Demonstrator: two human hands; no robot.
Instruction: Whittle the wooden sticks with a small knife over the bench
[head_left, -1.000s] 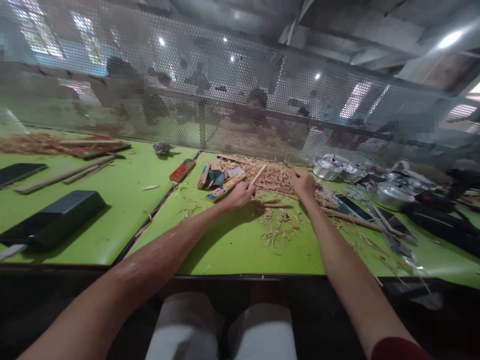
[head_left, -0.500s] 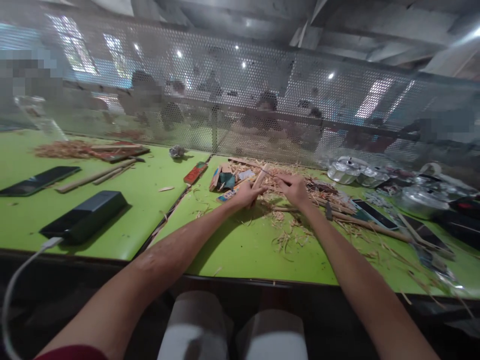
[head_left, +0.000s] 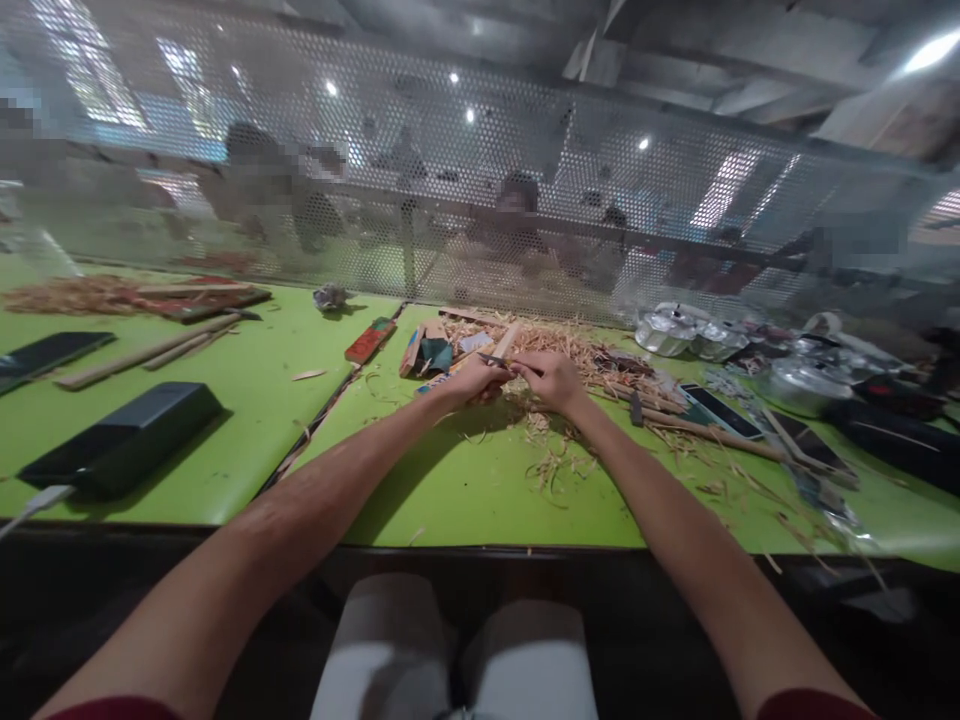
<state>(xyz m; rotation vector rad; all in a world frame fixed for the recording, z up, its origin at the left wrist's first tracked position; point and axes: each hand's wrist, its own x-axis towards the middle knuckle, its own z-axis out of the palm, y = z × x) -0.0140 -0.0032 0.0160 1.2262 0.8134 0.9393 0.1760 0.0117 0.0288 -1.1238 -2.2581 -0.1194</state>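
Both hands have drawn together since a second ago: then the right hand reached into the shavings well apart from the left, and now the two sit just beside each other over the far middle of the green table (head_left: 465, 500). The left hand (head_left: 466, 381) is curled shut around the lower part of a pale wooden stick (head_left: 510, 340), which rises out of the fist and tilts up and to the right. The right hand (head_left: 553, 378) is closed too, its fingers pinched on a thin dark blade (head_left: 496, 359) that points left and crosses the stick just above the left fist; whether the edge actually bites into the wood is too small to tell.

Directly behind and under the hands lies a heap of wood shavings (head_left: 577, 350), with loose curls scattered toward the near edge. Just left of the hands is a small cluster of coloured packets (head_left: 431, 355), and further left a red packet (head_left: 368, 340) lies on the seam between two table tops. To the right of the shavings lie long wooden rods (head_left: 712, 432), a phone (head_left: 712, 410) and, near the back, shiny metal pots (head_left: 667, 335). On the left table top are a dark power bank (head_left: 124, 435) with a white cable (head_left: 30, 503), another phone (head_left: 49, 352), more sticks (head_left: 142, 352) and a crumpled ball of paper (head_left: 328, 296). A perforated metal screen (head_left: 450, 180) stands along the back edge; other people are dimly visible behind it.
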